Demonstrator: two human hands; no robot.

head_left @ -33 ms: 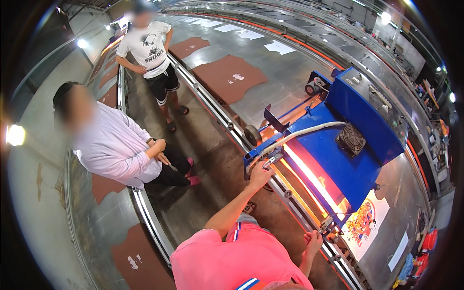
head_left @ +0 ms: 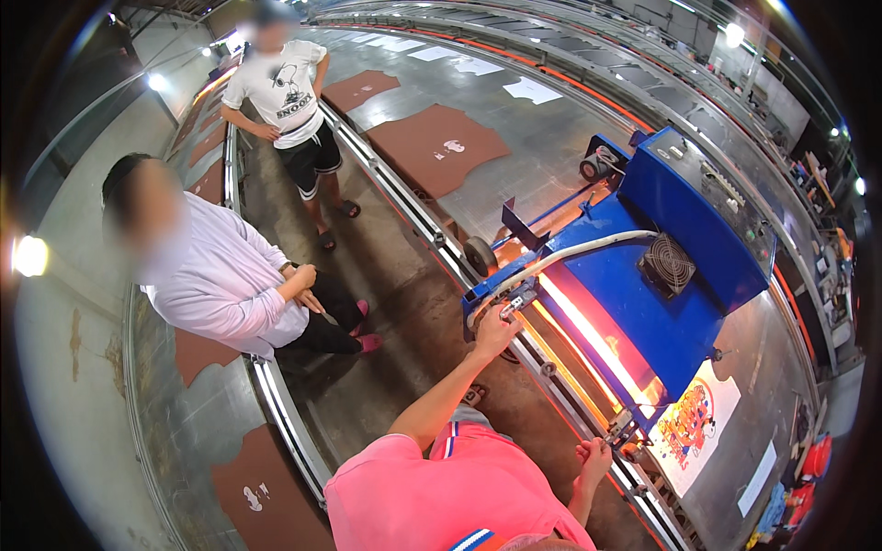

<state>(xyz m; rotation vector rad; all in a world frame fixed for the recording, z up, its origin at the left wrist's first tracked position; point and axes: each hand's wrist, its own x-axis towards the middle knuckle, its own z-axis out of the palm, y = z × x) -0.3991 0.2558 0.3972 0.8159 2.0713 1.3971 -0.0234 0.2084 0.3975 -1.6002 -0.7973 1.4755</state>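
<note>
A blue wheeled heating unit [head_left: 625, 275] straddles the metal table to my right, with a long heater tube [head_left: 588, 335] glowing orange and white along its near side. My left hand [head_left: 494, 334] has its fingers closed on a small metal fitting [head_left: 516, 305] at the unit's far near-side corner. Lower right, my right hand [head_left: 593, 459] is curled, its fingertips beside another metal fitting [head_left: 621, 427] at the nearer corner. What those fingers hold, if anything, is too small to make out. A white fabric panel [head_left: 703, 418] with a colourful print lies beside the unit.
A metal rail [head_left: 395, 188] runs along the table edge. Brown fabric panels [head_left: 436, 151] lie beyond the unit and on the left table [head_left: 184, 459]. In the aisle stand a person in lilac [head_left: 220, 275] and another in a white shirt [head_left: 285, 92]. Red and blue items [head_left: 813, 459] sit lower right.
</note>
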